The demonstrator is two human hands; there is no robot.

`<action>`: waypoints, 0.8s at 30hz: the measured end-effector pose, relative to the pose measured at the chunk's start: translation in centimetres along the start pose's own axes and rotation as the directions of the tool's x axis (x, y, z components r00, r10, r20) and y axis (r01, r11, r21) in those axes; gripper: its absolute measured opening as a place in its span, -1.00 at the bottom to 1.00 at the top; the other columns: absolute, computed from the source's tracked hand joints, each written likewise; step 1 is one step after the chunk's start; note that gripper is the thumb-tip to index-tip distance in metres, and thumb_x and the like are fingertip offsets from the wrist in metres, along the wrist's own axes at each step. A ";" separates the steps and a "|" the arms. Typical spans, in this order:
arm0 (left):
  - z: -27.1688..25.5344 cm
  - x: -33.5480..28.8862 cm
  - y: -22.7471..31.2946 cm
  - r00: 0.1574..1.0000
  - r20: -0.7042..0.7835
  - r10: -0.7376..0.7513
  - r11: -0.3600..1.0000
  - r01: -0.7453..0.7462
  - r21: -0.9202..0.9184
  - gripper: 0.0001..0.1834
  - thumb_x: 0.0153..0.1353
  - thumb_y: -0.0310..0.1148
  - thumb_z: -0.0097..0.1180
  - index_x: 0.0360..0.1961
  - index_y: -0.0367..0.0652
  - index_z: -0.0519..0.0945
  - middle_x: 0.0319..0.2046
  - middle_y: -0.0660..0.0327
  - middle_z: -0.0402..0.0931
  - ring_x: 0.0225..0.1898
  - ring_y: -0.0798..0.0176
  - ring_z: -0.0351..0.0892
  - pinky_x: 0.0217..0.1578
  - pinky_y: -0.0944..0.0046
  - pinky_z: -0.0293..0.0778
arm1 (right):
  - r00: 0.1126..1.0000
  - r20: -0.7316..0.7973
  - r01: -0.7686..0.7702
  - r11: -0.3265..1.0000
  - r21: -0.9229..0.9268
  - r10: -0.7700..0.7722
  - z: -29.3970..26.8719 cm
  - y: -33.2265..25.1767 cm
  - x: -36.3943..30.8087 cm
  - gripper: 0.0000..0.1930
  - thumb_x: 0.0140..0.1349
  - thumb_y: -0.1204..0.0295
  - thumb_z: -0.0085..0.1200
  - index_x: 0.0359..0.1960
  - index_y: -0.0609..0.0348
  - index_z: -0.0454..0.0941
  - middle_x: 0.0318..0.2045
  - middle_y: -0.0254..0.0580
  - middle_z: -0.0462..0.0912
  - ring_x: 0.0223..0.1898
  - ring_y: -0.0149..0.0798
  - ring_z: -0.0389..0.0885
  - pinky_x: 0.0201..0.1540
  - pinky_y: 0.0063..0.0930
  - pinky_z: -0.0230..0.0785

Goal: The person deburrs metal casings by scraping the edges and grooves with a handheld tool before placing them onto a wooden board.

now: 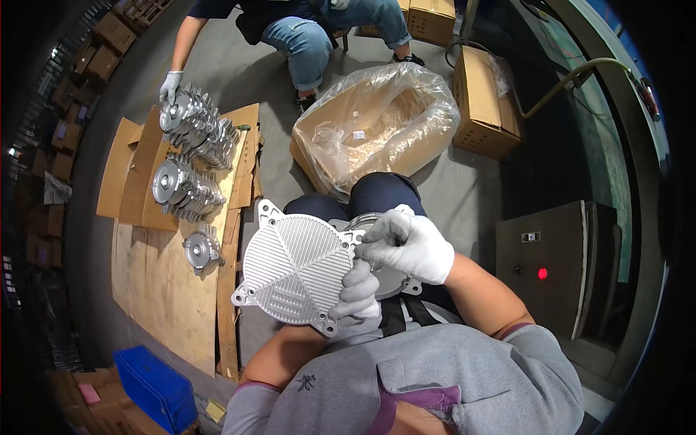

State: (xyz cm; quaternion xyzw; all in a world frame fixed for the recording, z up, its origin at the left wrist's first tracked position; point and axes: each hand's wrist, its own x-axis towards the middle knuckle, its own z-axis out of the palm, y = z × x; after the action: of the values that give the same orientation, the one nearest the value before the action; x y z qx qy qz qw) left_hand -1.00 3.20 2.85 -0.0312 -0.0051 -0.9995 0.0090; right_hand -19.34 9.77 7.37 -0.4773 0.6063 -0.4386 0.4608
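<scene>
A round silver metal cover (297,272) with ribbed sectors and holed lugs is held tilted above my lap. My gloved left hand (357,293) grips its right edge, fingers bent round the rim. My right hand (413,245), also in a white glove, is closed in a pinch by the lug at the cover's upper right. What its fingertips hold, if anything, is hidden. Behind both hands a second round metal part (391,283) rests on my lap, mostly covered by the first and by my hands.
Stacked metal castings (181,185) and a single casting (202,249) stand on a wooden board (159,283) at left. A co-worker's gloved hand (170,87) touches the far stack. Ahead sits a plastic-lined carton (312,156). A metal cabinet (544,246) with a red light stands right.
</scene>
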 end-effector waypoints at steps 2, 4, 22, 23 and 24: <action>-0.9 0.1 0.0 0.998 0.069 -0.014 0.999 0.017 -0.044 -0.52 0.32 0.10 -0.20 -0.45 -0.13 0.36 -0.55 0.33 0.26 -0.66 0.39 0.32 -0.44 0.41 0.16 | 0.998 -0.051 -0.019 0.999 0.041 0.021 -0.3 0.5 0.2 -0.83 0.12 0.44 0.29 -0.34 0.28 0.60 -0.42 -0.24 0.68 -0.39 -0.46 0.62 -0.29 -0.55 0.48; -1.7 0.1 -0.2 0.991 0.134 -0.021 0.996 0.033 -0.082 -0.53 0.32 0.09 -0.19 -0.44 -0.13 0.37 -0.54 0.34 0.27 -0.66 0.39 0.34 -0.44 0.41 0.16 | 0.976 -0.201 0.067 0.995 -0.077 -0.081 -1.1 1.8 0.9 -0.86 0.13 0.51 0.28 -0.35 0.29 0.57 -0.45 -0.27 0.66 -0.39 -0.49 0.58 -0.29 -0.56 0.48; -0.8 1.8 -1.5 0.864 0.502 0.044 0.994 0.011 -0.105 -0.79 0.38 -0.27 -0.12 -0.45 -0.01 0.38 -0.59 0.47 0.38 -0.61 0.52 0.53 -0.48 0.45 0.22 | 0.981 -0.124 -0.093 0.915 0.393 0.152 -0.9 -0.4 -0.5 -0.77 0.16 0.43 0.26 -0.23 0.28 0.53 -0.37 -0.25 0.65 -0.40 -0.53 0.57 -0.38 -0.66 0.42; -0.8 1.8 -1.6 0.828 0.553 0.088 0.986 0.006 -0.166 -0.80 0.38 -0.31 -0.14 -0.44 0.00 0.38 -0.58 0.47 0.40 -0.60 0.52 0.54 -0.47 0.46 0.23 | 0.989 -0.045 -0.110 0.899 0.425 0.142 -0.7 -0.5 -1.1 -0.79 0.17 0.46 0.25 -0.23 0.28 0.53 -0.32 -0.20 0.67 -0.38 -0.50 0.60 -0.36 -0.65 0.44; -0.7 1.9 -1.6 0.827 0.557 0.082 0.986 0.013 -0.164 -0.80 0.38 -0.31 -0.14 -0.44 0.00 0.38 -0.58 0.47 0.40 -0.60 0.52 0.54 -0.47 0.46 0.23 | 0.994 -0.033 -0.073 0.866 0.494 0.103 0.0 -0.6 -1.7 -0.80 0.17 0.51 0.24 -0.22 0.30 0.53 -0.24 -0.11 0.68 -0.34 -0.44 0.63 -0.31 -0.61 0.48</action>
State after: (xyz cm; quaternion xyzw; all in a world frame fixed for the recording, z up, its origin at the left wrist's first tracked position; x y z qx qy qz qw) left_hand -2.95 4.76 2.26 -0.3242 0.0736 -0.9428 0.0227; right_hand -19.05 11.37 8.25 -0.3032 0.5090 -0.5707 0.5686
